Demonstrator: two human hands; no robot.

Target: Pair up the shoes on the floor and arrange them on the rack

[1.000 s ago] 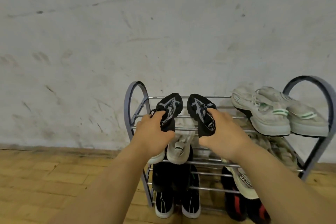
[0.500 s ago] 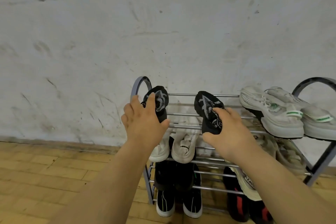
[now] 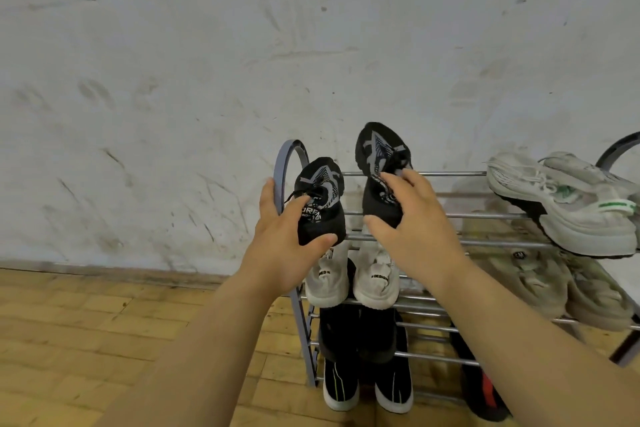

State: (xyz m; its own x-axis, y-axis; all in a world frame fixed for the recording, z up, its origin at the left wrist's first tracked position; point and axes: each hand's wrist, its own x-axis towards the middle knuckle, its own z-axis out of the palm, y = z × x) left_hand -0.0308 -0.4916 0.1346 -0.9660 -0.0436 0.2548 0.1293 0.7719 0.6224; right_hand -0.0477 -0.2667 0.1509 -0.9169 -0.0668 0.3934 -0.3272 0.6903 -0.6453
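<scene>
The left hand grips one black sneaker at the left end of the rack's top tier. The right hand grips its mate. The mate has moved leftward to just beside it, so the pair appears nearly seated.

My left hand covers the left black shoe at its heel, my right hand the right black shoe likewise (its lettering unreadable); my right forearm hides most of a red-and-black shoe; the rack runs off the right edge.
</scene>
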